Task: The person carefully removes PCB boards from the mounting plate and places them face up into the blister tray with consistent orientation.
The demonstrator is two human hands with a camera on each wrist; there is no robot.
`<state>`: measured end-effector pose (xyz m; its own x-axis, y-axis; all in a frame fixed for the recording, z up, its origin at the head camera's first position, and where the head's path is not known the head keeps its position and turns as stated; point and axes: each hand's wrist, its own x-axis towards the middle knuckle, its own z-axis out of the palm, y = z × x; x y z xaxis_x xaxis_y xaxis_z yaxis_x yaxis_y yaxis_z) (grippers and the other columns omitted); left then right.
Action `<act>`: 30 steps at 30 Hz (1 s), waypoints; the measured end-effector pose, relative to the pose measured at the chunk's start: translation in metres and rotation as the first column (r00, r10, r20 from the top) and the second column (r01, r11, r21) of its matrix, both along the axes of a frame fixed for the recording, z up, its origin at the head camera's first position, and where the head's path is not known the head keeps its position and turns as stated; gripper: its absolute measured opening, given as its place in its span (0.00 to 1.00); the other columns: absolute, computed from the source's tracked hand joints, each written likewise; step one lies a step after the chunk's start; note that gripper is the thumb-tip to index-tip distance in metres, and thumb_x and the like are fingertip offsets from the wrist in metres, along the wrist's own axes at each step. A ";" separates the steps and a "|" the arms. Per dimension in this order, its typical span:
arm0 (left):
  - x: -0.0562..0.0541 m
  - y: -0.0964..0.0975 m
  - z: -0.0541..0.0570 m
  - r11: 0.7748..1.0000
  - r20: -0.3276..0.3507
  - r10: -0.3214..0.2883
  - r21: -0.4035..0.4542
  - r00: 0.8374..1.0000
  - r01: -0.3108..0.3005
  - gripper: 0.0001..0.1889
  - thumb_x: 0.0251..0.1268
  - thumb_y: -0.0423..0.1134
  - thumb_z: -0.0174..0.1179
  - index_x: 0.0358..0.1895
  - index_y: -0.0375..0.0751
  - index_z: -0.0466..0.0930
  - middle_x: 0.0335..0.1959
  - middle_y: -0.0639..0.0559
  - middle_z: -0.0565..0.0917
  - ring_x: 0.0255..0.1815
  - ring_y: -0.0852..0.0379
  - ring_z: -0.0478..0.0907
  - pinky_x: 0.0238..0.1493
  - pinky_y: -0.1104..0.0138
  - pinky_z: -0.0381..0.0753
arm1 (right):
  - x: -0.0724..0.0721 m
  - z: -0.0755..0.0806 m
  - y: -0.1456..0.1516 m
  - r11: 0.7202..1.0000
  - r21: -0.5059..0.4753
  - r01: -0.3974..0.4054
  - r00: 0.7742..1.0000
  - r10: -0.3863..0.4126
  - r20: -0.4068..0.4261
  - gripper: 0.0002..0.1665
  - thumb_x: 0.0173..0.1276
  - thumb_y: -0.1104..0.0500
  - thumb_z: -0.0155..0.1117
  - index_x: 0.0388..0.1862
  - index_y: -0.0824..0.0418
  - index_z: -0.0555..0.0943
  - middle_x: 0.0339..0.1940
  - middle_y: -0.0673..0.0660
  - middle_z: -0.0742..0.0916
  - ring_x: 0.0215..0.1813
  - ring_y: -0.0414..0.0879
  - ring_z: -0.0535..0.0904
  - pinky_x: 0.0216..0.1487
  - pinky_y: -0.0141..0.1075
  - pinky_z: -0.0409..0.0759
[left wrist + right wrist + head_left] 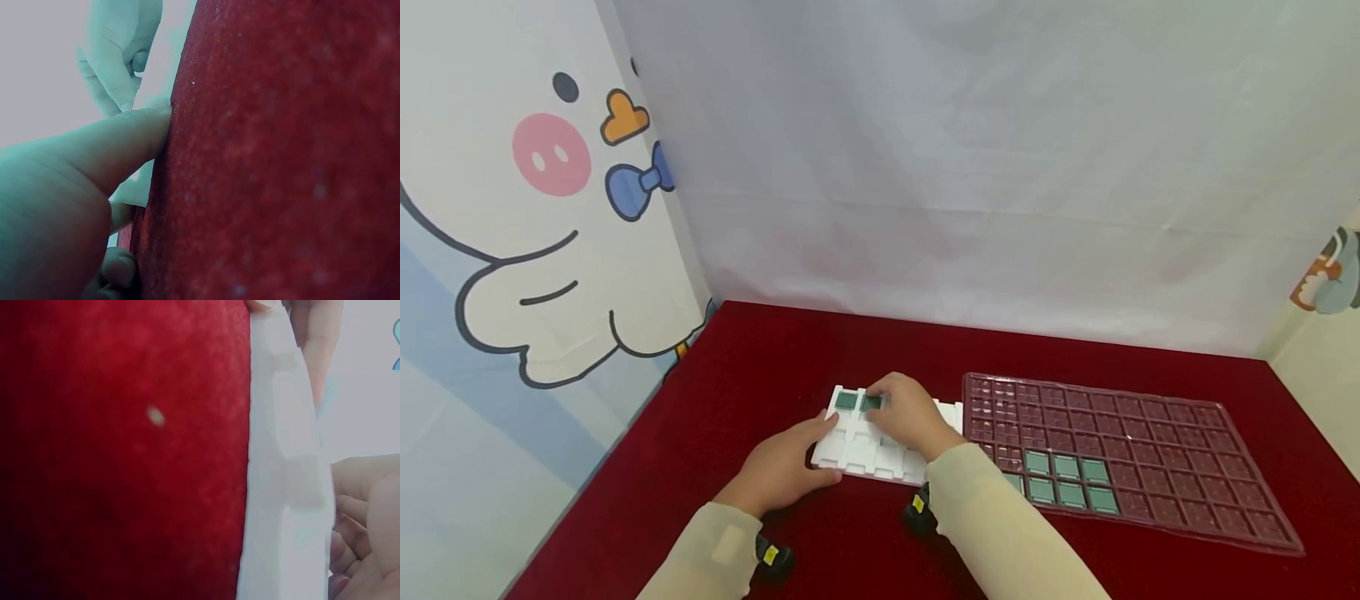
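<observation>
A white compartment tray (pixel 859 452) lies on the red cloth, with a green square chip (pixel 846 401) in its far left compartment. My left hand (pixel 778 468) holds the tray's left end, thumb at the near edge and index finger on the far side. In the left wrist view its thumb (pixel 134 134) presses the tray's edge. Over the tray, my right hand (pixel 912 414) pinches a second green square chip (pixel 871 403) at the neighbouring compartment, thumb and index finger at its sides. The right hand covers part of that chip and the tray's middle.
To the right lies a clear plastic tray (pixel 1176 454) with many square pockets. Several green chips (pixel 1066 467) sit in its near-left pockets. A white curtain (pixel 962 167) hangs behind the table, and a cartoon-printed sheet (pixel 497 208) stands on the left.
</observation>
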<state>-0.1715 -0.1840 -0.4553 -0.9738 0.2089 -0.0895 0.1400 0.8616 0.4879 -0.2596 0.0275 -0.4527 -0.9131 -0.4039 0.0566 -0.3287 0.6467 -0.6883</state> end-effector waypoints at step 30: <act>-0.001 0.001 -0.002 1.000 -0.003 0.005 0.015 1.000 -0.005 0.44 0.60 0.48 0.75 0.79 0.49 0.66 0.79 0.48 0.66 0.75 0.46 0.68 0.71 0.46 0.69 | 0.005 0.010 0.009 1.000 0.004 0.021 0.999 -0.021 0.046 0.16 0.73 0.59 0.68 0.58 0.58 0.86 0.60 0.55 0.83 0.63 0.51 0.78 0.68 0.49 0.75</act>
<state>-0.1721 -0.1834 -0.4570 -0.9751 0.2054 -0.0835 0.1372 0.8550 0.5002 -0.2547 0.0370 -0.4424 -0.9230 -0.3846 0.0129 -0.2830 0.6558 -0.6999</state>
